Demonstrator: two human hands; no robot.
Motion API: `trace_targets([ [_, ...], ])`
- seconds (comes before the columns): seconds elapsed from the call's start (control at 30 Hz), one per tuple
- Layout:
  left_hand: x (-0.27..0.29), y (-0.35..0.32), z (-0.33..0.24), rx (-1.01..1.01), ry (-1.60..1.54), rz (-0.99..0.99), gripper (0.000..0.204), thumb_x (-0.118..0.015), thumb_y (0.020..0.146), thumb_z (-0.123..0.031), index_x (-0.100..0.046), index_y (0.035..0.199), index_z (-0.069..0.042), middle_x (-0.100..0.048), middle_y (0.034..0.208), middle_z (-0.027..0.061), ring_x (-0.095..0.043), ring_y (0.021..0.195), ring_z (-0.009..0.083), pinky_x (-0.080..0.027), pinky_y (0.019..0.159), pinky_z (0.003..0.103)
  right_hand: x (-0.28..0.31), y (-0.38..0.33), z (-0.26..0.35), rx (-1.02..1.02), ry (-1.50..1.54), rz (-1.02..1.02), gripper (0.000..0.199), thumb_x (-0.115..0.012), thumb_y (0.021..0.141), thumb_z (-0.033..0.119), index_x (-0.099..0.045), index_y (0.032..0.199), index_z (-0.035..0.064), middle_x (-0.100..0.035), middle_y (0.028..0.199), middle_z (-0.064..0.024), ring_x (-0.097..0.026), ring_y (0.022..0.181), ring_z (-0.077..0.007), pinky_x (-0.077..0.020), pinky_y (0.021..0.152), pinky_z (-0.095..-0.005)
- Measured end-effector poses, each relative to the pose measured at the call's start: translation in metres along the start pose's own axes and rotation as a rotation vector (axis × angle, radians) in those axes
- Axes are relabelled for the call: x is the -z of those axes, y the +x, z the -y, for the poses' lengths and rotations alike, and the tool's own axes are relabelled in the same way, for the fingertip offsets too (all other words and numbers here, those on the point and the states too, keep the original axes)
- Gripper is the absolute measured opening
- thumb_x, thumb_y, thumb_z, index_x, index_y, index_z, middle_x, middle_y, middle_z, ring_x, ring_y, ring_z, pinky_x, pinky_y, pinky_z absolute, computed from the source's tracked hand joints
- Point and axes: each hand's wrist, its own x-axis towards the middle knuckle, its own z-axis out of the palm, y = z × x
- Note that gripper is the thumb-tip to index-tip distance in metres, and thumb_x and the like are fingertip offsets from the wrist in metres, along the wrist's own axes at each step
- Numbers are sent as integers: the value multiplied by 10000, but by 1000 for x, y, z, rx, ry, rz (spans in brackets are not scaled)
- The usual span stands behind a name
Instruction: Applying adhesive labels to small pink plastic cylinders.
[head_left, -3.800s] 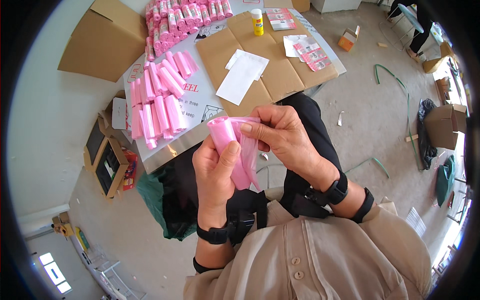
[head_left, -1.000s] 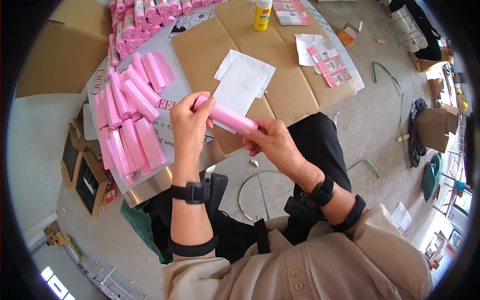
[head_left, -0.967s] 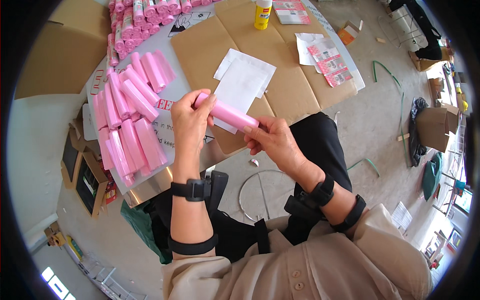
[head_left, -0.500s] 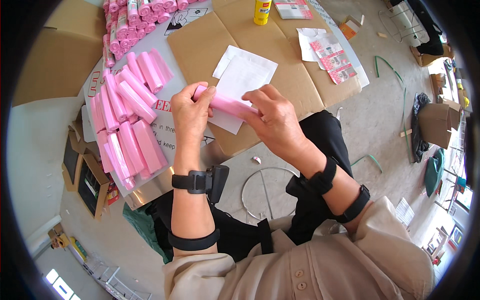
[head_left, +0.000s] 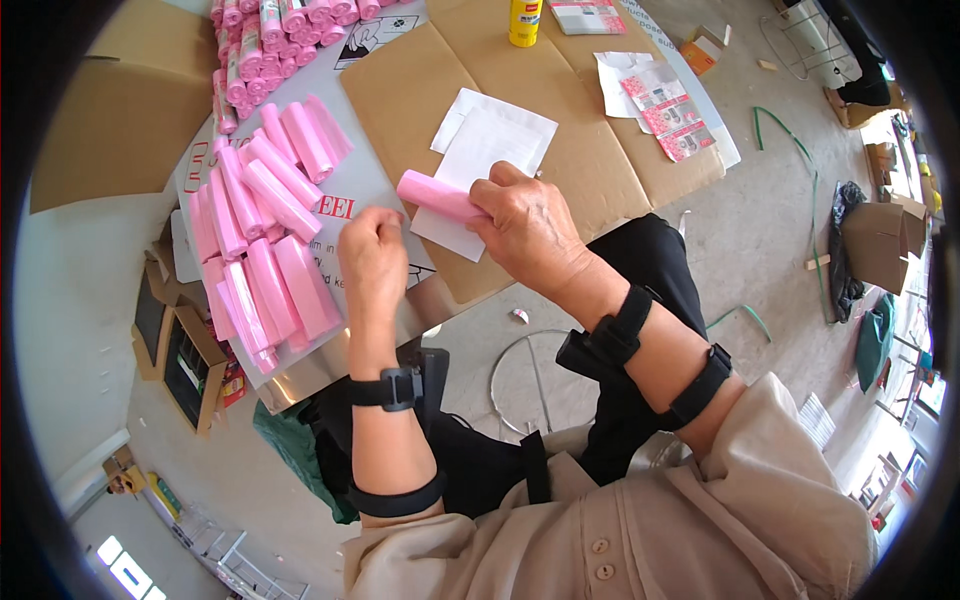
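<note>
Grasping the pink roll [head_left: 432, 193] by its right end with the right hand [head_left: 530, 222], over the white papers [head_left: 500, 135] by the near edge of the cardboard [head_left: 565, 95]. Holding the left hand [head_left: 373, 262] in a loose, seemingly bare fist. Likely light, soft and slippery, apt to unwind; best to grip gently around the middle.

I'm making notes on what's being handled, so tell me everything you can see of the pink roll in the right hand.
The pink roll is a slim, smooth cylinder with a soft sheen, and looks like thin plastic film wound up. The right hand grips and hides its right end; the other end is free, pointing left and slightly away. It appears over the white paper; whether they touch is unclear. The left hand is apart from it. No label shows on the visible part.
</note>
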Motion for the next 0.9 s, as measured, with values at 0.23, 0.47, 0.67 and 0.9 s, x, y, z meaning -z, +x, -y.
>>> trace_targets([
  [0.23, -3, -10, -2, 99, -173, -42, 139, -529, 817, 16, -646, 882, 52, -632, 773, 79, -545, 651, 119, -428, 581, 269, -2, 1, 2, 3, -13, -5, 141, -702, 712, 91, -595, 776, 24, -550, 797, -118, -586, 702, -343, -484, 626, -415],
  [0.47, -7, -15, -1, 135, -275, -31, 184, -483, 774, 21, -622, 884, 72, -644, 797, 138, -599, 681, 183, -477, 600, 322, 0, 2, 2, 2, -24, -1, 135, -703, 709, 92, -603, 766, 24, -554, 791, -118, -592, 700, -340, -489, 624, -417],
  [0.67, -8, -14, -1, -27, -51, -77, 189, -478, 751, 46, -615, 879, 69, -633, 771, 140, -606, 680, 188, -475, 593, 311, 0, 2, 2, 2, -43, -10, 136, -706, 711, 97, -605, 767, 25, -555, 786, -116, -594, 692, -342, -493, 620, -415],
  [0.9, -6, -20, -18, 291, -487, 46, 71, -570, 831, -16, -627, 825, 26, -639, 744, 85, -590, 586, 128, -435, 479, 235, -2, 2, 1, -1, -32, -7, 140, -708, 714, 103, -602, 759, 23, -557, 784, -117, -595, 680, -339, -491, 611, -413],
])
